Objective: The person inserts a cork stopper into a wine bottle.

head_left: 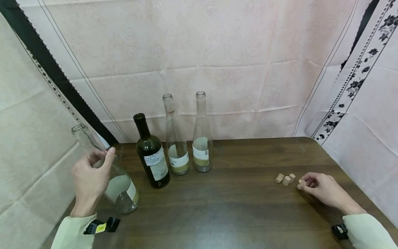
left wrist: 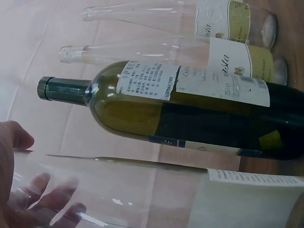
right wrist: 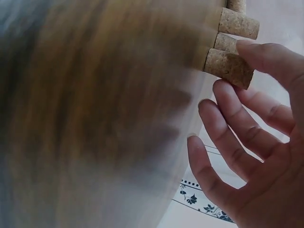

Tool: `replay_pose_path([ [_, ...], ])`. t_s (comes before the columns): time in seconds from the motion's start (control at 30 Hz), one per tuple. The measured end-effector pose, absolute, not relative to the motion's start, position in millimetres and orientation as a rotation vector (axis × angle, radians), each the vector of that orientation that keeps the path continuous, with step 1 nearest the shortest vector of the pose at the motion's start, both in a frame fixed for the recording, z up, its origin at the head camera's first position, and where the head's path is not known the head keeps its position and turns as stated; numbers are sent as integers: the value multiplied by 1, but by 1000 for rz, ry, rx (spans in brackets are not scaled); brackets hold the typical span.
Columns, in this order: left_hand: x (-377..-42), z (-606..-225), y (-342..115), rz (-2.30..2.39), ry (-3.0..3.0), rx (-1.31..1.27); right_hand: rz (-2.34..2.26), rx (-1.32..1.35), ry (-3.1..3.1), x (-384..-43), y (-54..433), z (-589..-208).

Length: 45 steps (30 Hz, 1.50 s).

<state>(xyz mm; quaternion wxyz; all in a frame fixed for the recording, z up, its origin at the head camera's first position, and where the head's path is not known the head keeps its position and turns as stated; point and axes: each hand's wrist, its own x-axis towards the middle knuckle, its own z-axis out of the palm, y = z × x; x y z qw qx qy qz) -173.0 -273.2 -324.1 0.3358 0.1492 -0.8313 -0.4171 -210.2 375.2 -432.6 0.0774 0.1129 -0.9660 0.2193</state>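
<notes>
My left hand (head_left: 92, 177) grips a clear glass bottle (head_left: 125, 195) around its upper body, at the left of the table. The bottle stands tilted, its open mouth leaning to the left; in the left wrist view the fingers show through the glass. At the right, my right hand (head_left: 324, 191) pinches a cork (right wrist: 229, 69) between thumb and fingertips, the other fingers spread loosely. Just left of that hand, three more corks (head_left: 286, 181) stand or lie close together. Right of the held bottle is a dark green wine bottle (head_left: 155, 162) with white labels.
Two clear bottles (head_left: 178, 160) (head_left: 203, 157) with white and green labels stand upright behind the dark one, mouths open. The brown wooden table (head_left: 224, 207) is walled by pale cloth (head_left: 233, 69) at the back and both sides.
</notes>
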Motion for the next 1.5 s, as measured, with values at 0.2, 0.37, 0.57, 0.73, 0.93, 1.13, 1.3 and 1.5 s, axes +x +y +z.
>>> replay_pose_path([
  [0.2, -167, -325, -267, -1115, -2151, 358, 691, 334, -2862, -210, 377, -433],
  [0.37, -160, -323, -257, -1113, -2146, 300, 694, 334, -2851, -208, 377, -432],
  [0.57, -153, -322, -245, -1079, -2149, 227, 667, 304, -2835, -205, 376, -428],
  [0.73, -151, -323, -239, -1069, -2131, 175, 645, 301, -2766, -201, 371, -420],
  [0.93, -147, -323, -232, -1000, -2151, 150, 638, 387, -2642, -197, 362, -411],
  [1.13, -144, -322, -222, -972, -2168, 97, 638, 481, -2525, -192, 348, -400],
  [1.3, -145, -323, -213, -983, -2165, 36, 703, 509, -2455, -188, 335, -391],
  [1.5, -147, -324, -203, -991, -2148, -58, 759, 510, -2392, -184, 323, -381],
])
